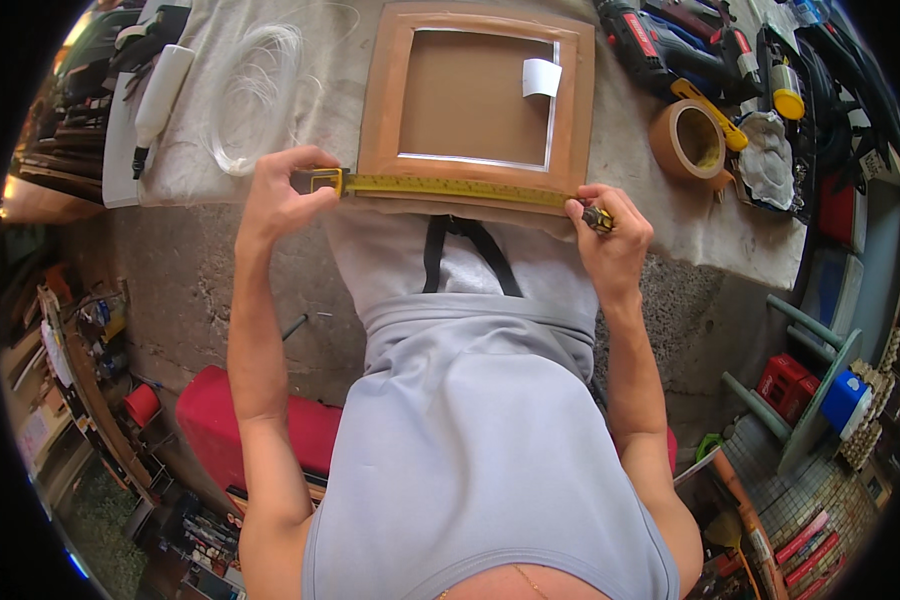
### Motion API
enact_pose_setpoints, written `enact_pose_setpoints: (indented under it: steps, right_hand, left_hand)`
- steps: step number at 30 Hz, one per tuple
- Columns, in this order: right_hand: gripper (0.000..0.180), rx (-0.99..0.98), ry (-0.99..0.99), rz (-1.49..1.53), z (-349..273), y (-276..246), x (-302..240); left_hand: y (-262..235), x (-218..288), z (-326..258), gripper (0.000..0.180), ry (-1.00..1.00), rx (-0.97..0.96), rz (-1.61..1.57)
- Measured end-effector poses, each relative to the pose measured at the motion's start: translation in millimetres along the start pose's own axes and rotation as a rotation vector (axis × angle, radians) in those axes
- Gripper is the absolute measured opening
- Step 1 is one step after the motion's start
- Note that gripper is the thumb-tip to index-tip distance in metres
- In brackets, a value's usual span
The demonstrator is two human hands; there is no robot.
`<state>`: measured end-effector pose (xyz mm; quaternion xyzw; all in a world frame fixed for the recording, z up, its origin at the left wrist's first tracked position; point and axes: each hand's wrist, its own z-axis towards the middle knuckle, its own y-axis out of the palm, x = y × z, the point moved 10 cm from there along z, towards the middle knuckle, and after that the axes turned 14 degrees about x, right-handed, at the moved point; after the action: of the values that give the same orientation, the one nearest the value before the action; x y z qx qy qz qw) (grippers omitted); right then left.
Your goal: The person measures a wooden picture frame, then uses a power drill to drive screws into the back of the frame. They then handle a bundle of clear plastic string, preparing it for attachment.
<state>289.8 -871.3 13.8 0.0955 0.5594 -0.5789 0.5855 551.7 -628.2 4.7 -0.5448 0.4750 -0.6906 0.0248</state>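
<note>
A brown picture frame [379,110] with a silvery inner edge lies flat on the cloth-covered table. Along its near side stretches the yellow blade of a tape measure [460,188]. My left hand [282,200] is closed around the tape's case at the frame's near left corner. At the near right corner, my right hand [615,240] pinches the blade's far end by the thumb. A small black-and-yellow object [598,219] also sits in the right fingers; its kind I cannot make out. Inside the frame's right edge stands a bent white paper piece [541,78].
On the left of the table [760,245] lie a coil of clear line [255,90] and a white bottle [165,95]. To the right are a roll of brown tape [670,140], a yellow utility knife [708,112] and a red-and-black power drill [635,45]. A red seat [205,410] is beneath me.
</note>
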Motion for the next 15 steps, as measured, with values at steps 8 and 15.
enact_pose_setpoints:
  steps: [8, 15]
  right_hand:
    - [0.012, -0.003, 0.034, 0.021, 1, 1, 2]
    - [0.012, -0.007, 0.019, 0.010, 1, 0, 3]
  left_hand:
    - [16, 76, -7, 0.029, 0.264, 0.110, 0.167]
    - [74, 124, -25, 0.023, 0.522, 0.052, 0.595]
